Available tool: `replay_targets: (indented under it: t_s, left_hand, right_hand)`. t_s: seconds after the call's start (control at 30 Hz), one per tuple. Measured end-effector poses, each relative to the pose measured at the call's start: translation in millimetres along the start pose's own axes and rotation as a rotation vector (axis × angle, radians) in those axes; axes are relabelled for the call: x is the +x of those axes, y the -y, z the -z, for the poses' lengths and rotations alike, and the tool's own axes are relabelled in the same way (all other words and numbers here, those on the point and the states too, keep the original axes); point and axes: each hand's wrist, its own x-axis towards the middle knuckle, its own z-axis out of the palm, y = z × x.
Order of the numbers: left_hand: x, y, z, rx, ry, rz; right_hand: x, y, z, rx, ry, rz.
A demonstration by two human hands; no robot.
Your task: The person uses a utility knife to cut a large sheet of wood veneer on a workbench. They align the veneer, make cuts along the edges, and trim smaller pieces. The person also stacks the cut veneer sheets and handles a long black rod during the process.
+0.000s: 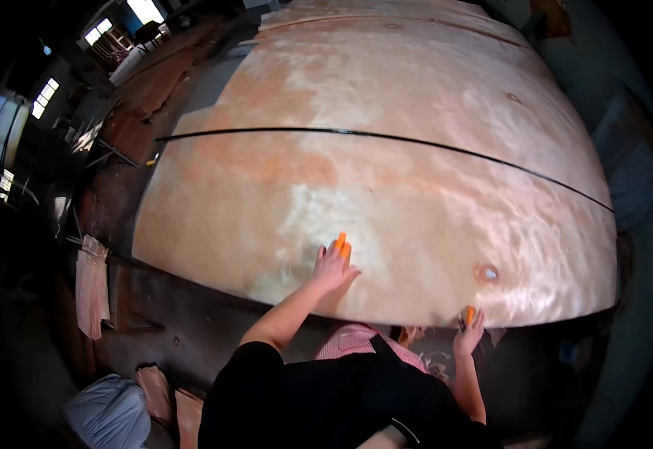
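A broad, pale wood veneer sheet (pixel 229 194) covers the large work surface before me, its near edge close to my body. My left hand (pixel 332 268) rests on it near the middle, fingers stretched forward. Orange coverings (pixel 342 241), apparently finger cots, show at its fingertips. Over at the near right edge, my right hand (pixel 469 338) is closed at the sheet's border. Something orange (pixel 470 314) with a dark part beside it shows at those fingers; its kind is unclear. A knot hole (pixel 489 273) lies a little beyond my right hand.
A thin black strip (pixel 338 132) crosses the sheet from side to side. Veneer strips (pixel 92 288) hang at the left, and a grey cloth-covered bundle (pixel 108 411) sits at the lower left. Wood scraps (pixel 437 365) lie below the near edge. Reddish sheets (pixel 154 82) extend along the far left.
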Motion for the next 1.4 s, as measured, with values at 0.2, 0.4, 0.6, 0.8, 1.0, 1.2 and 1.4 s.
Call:
replay_targets:
  t_s: [0.2,0.4,0.6,0.8,1.0,1.2,1.4]
  left_hand:
    - [-103,-70,-6,-0.293,-0.013,-0.022]
    - [-277,-76,-61,-0.259,0.573,-0.093]
    - [-458,13,-69,-0.717,0.16,1.059]
    - [-660,116,-166,-0.552,0.149,1.355]
    - [-665,112,-150,-0.459,0.337,0.956]
    - [-660,190,-82,-0.848,0.28,1.022]
    - [-708,294,-43,-0.753,-0.029,1.099]
  right_hand:
    - [-76,-6,12,0.086,-0.035,0.269]
    - [-208,-61,-35,0.063,0.515,0.234]
    - [-274,-216,-184,-0.131,0.843,0.23]
    - [-220,-93,-160,0.268,1.212,0.059]
    - [-209,88,-172,0.24,1.294,-0.021]
    - [-244,266,-212,0.231,1.393,0.089]
    - [-274,434,-260,0.574,1.854,-0.075]
